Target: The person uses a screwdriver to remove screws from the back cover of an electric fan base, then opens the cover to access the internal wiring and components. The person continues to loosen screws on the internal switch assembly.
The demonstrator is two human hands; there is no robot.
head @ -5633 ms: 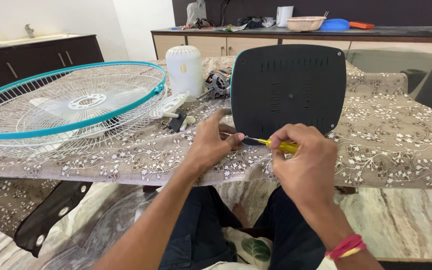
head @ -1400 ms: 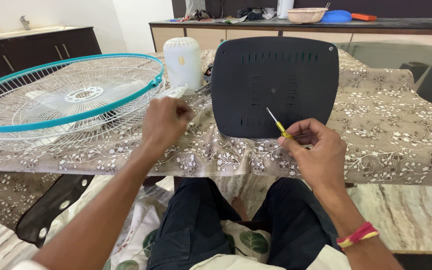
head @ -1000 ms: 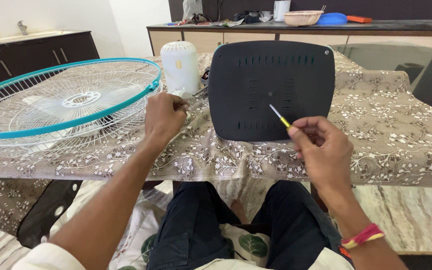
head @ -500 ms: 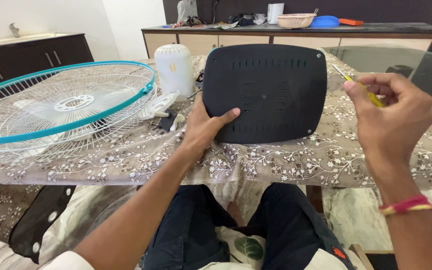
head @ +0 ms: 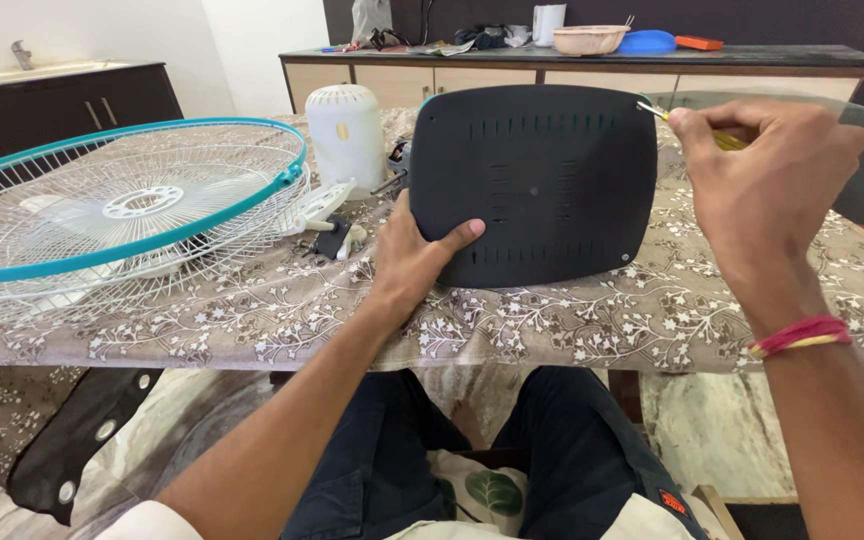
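1. At the near counter edge [head: 552, 345], covered by a floral cloth, the left hand [head: 414, 262] now lies on the lower-left corner of the dark base plate [head: 537, 185]. A second ago this hand was off the plate, closed over something small beside the grille. Its fingers are now spread, thumb [head: 460, 234] on the plate face and the rest hidden round the plate edge; whether anything small is in the palm cannot be told.

2. The base plate lies flat on the cloth, underside up, slots showing, with a screw head visible at its lower-right corner. Its place is much as before; judged from the hand on it, it is now being steadied.

3. Right hand [head: 757, 175] has risen from the plate's near edge to its upper-right corner. The fingers are pinched shut on a yellow screwdriver [head: 687, 128], handle mostly hidden in the grip. The tip points at the far-right corner and appears just short of it; contact cannot be confirmed.

4. Judgement: work has shifted from the near corners to the far-right corner of the plate.

5. Left of the plate, small loose parts [head: 337, 235] lie on the cloth, near the left hand but apart from it.

6. Further left, a white wire grille [head: 122, 205] with a teal rim rests flat.

7. Behind, a white vented cover [head: 345, 135] stands upright, with a motor [head: 397, 160] partly hidden just beside it.

8. Beyond the counter, a sideboard [head: 572, 65] carries a bowl and other items.
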